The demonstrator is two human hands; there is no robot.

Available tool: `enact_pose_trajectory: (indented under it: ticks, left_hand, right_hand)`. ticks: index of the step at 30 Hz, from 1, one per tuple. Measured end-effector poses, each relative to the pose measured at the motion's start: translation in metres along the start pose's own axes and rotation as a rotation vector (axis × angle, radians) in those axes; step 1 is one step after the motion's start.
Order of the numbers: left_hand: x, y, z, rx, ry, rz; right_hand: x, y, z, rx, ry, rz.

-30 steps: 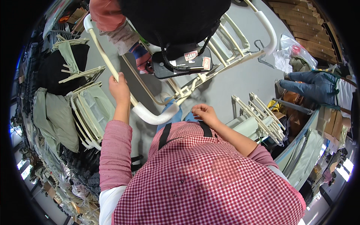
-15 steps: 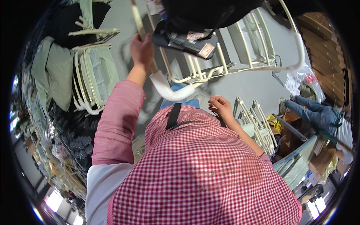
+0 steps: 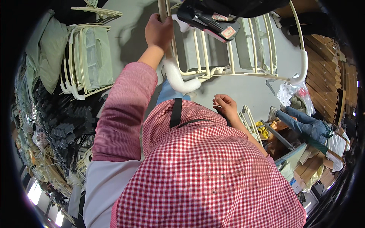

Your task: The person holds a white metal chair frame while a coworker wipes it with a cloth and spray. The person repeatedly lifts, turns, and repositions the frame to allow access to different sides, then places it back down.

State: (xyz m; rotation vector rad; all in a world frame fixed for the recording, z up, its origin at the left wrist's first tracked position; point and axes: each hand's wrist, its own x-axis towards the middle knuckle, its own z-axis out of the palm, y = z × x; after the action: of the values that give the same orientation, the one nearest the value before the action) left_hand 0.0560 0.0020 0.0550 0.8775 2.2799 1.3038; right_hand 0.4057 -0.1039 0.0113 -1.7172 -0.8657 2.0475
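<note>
My left hand is wrapped round a cream metal tube of a large tubular frame. Below that hand, a white foam sleeve covers the bent corner of the frame. Another foam sleeve covers its right corner. My right hand hovers by my waist, in front of the checked apron, with its fingers loosely curved and nothing visible in them. A black box-like object with red-and-white stickers hides part of the frame at the top.
Folded cream frames with pale green fabric stand at the left, beside a draped green cloth. Dark parts are heaped below them. Another person bends at the right near stacked brown boards and a clear plastic bag.
My left hand and the frame's left corner have shifted right in the view, the hand also higher. The right hand stays by my waist. The surroundings have shifted left with the view.
</note>
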Motion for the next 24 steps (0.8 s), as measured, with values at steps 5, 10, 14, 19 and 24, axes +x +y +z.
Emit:
enact_pose_trajectory:
  ticks: [5, 10, 14, 19, 24]
  left_hand:
    - [-0.007, 0.000, -0.004, -0.019, -0.007, -0.014]
    - [-0.006, 0.002, -0.004, 0.018, -0.010, -0.018]
    - [-0.007, 0.001, -0.004, -0.016, -0.049, -0.055]
    - [-0.008, 0.004, -0.007, 0.013, -0.040, -0.040]
    - [-0.013, 0.004, -0.008, -0.011, -0.029, -0.035]
  right_hand:
    - [-0.002, -0.001, 0.007, -0.005, 0.000, 0.016]
    - [-0.003, 0.000, 0.009, -0.044, -0.028, -0.003]
    - [-0.004, 0.002, 0.009, -0.040, -0.018, -0.004]
    - [-0.005, 0.002, 0.013, -0.011, -0.054, -0.022]
    - [-0.004, -0.001, 0.022, -0.068, -0.018, 0.014]
